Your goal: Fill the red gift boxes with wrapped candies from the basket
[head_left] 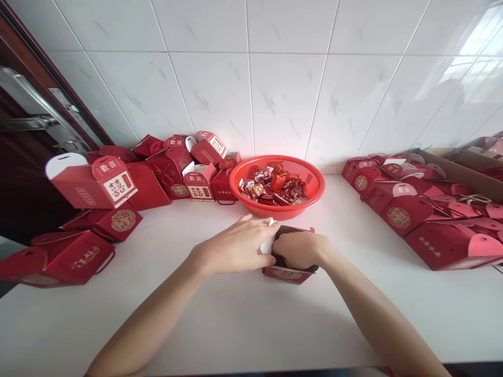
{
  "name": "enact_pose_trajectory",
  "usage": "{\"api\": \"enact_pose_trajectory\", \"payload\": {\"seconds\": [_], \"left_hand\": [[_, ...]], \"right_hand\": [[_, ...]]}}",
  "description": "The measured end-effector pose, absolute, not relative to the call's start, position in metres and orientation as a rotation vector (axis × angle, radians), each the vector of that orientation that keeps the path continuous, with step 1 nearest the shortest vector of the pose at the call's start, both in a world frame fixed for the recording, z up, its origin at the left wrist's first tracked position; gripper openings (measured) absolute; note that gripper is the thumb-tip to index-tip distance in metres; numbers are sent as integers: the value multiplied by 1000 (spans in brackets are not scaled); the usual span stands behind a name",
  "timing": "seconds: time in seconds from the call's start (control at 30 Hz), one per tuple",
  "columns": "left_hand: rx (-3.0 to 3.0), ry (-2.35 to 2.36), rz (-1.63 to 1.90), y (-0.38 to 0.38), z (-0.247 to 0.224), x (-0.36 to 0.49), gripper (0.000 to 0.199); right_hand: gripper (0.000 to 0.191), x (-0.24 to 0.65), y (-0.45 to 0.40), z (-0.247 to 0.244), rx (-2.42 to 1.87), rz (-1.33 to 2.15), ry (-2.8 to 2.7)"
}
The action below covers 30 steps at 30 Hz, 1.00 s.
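A small red gift box (293,275) with a gold round emblem on its front stands upright on the white table, its top open. My left hand (238,245) grips its left side, thumb at the near corner and fingers towards the far side, by a raised white flap (268,242). Down inside the box reaches my right hand (301,248); its fingers are hidden, so what they hold does not show. Just behind the box, close to the wall, a red plastic basket (275,210) holds several wrapped candies (275,186).
Red boxes (94,256) with gold or white print stand and lean in a pile at the left. More red boxes (404,209) line the right side, in front of a cardboard carton (459,168). A tiled wall (286,104) closes the back; a door handle (27,123) is at far left.
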State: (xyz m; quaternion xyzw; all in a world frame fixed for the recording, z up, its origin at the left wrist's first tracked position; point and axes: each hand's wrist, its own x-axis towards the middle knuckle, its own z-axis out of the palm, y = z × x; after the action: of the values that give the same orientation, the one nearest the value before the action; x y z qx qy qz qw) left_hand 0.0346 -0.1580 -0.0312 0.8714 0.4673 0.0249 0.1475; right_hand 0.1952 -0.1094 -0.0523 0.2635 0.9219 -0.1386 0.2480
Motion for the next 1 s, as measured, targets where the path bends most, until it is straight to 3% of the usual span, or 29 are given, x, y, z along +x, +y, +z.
{"api": "enact_pose_trajectory", "payload": {"seconds": [0.13, 0.23, 0.37, 0.83, 1.0], "left_hand": [[2499, 1338, 85, -157, -33, 34, 28], [2491, 1339, 104, -155, -34, 34, 31], [2478, 1343, 103, -156, -33, 35, 30], [2499, 1328, 85, -158, -31, 36, 26], [2503, 1337, 68, -158, -31, 35, 28]], "right_hand": [[33, 206, -106, -44, 517, -484, 2603], [37, 214, -104, -38, 626, -567, 2638], [31, 220, -104, -34, 898, -456, 2582], [27, 201, -108, -51, 637, -259, 2488], [27, 204, -108, -48, 804, -306, 2455]]}}
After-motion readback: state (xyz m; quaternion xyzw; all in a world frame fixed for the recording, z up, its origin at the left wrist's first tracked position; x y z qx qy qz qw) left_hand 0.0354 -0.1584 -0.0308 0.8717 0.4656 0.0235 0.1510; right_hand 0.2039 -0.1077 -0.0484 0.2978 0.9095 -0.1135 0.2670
